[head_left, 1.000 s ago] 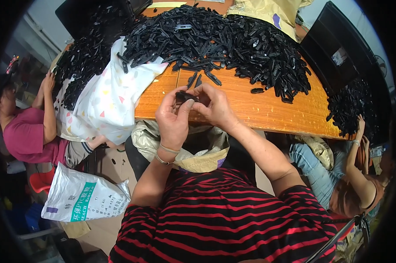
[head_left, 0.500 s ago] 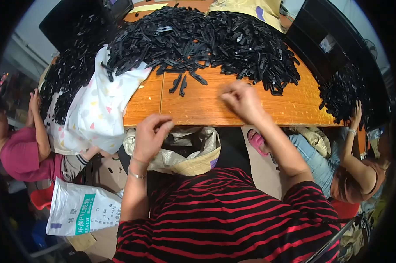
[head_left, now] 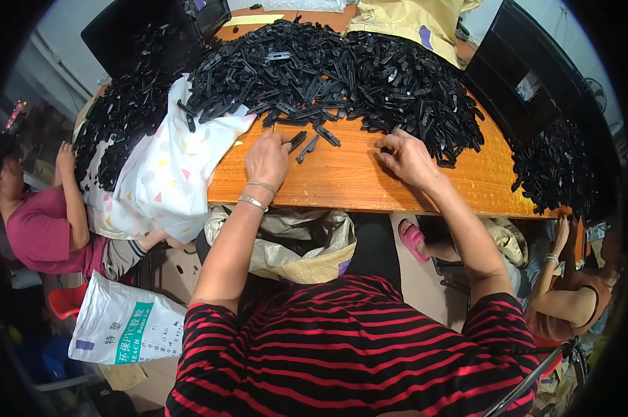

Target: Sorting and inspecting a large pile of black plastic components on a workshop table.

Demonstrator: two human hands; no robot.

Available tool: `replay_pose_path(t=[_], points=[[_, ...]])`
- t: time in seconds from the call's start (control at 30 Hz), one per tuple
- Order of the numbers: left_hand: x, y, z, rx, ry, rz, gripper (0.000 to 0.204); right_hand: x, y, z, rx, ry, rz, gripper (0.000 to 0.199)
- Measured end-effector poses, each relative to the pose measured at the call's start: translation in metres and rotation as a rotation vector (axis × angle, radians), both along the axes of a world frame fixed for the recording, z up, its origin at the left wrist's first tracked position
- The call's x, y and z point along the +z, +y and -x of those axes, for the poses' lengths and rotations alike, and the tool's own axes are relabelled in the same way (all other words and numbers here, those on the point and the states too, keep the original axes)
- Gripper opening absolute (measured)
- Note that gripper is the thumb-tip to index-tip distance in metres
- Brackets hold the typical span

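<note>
heap of slim, elongated black plastic pieces spreads across the far part of a glossy orange-brown wooden table. three loose pieces lie on the bare wood just in front of it. the left hand, with a silver-coloured bangle at its wrist, has its fingertips at the end of the nearest loose black piece; i cannot tell whether they pinch it or only touch it. a second slender black piece lies just to the right of that one, and a third narrow black piece rests nearer the heap. the right hand is over the table near the heap's right side, fingers bent and palm down; whether anything is between them i cannot tell. below the table's near edge, a beige woven sack with a silvery lining gapes open at the person's lap. a white cloth with pastel triangles drapes over the table's left side, and a white sack with a green band is at lower left.
</note>
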State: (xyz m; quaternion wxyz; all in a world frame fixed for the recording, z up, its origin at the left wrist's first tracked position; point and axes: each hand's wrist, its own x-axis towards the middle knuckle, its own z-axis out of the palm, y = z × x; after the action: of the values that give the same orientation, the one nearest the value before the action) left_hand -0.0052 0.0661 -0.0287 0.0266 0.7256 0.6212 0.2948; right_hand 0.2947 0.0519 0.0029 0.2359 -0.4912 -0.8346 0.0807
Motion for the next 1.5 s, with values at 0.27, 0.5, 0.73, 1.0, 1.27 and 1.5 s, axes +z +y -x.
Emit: replay_pose_path(t=[0.27,0.5,0.73,1.0,1.27,1.5], points=[[0.019,-0.014,0.008,0.083,0.042,0.043,0.014,-0.009,-0.024,0.038,-0.097,0.192,0.186,0.022],[0.008,-0.015,0.005,-0.094,0.188,-0.039,0.022,-0.018,-0.023,0.041,-0.041,-0.025,0.022,0.021],[0.013,-0.016,0.009,-0.19,-1.02,0.487,0.026,-0.005,-0.026,0.07,-0.081,0.405,0.251,0.018],[0.029,-0.049,-0.015,-0.351,-1.073,0.366,0.022,0.004,-0.03,0.119,0.047,0.68,0.063,0.019],[0.027,-0.057,-0.021,-0.347,-1.028,0.275,0.022,-0.001,-0.032,0.117,0.044,0.666,0.113,0.019],[0.043,-0.08,-0.034,-0.393,-1.226,0.149,0.034,0.009,-0.036,0.12,0.086,0.636,-0.051,0.02]])
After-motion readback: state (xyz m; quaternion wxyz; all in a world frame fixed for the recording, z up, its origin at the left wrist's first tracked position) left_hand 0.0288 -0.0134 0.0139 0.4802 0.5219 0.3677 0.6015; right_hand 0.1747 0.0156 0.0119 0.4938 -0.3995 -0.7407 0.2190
